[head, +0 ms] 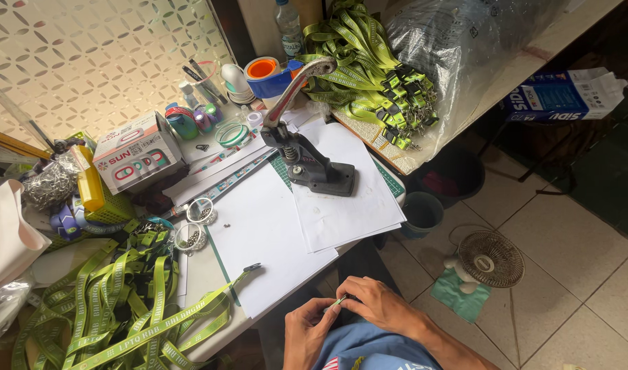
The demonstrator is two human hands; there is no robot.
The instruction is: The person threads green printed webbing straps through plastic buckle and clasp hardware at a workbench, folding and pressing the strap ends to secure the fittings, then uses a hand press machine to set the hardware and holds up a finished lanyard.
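Green woven lanyard strap (338, 302), a thin strip, is pinched between both hands over the person's lap, just below the table edge. The left hand (307, 327) closes its fingertips on one end, and the right hand (372, 305) curls narrow over the other.

Up and left of the hands, a red-and-white carton (137, 152) sits beside a yellow-green plastic basket (112, 205). Far right of them, a blue-and-white box (564, 94) lies on a dark stool. A clear crinkled bag (458, 41) covers the table's far end.

White paper sheets (273, 219) spread over the table (201, 274), with a cast-metal hand press (310, 154) standing on them. 2 heaps of green lanyards (122, 301) lie left and ahead. Pale floor tiles (574, 274) hold a small fan (491, 259).
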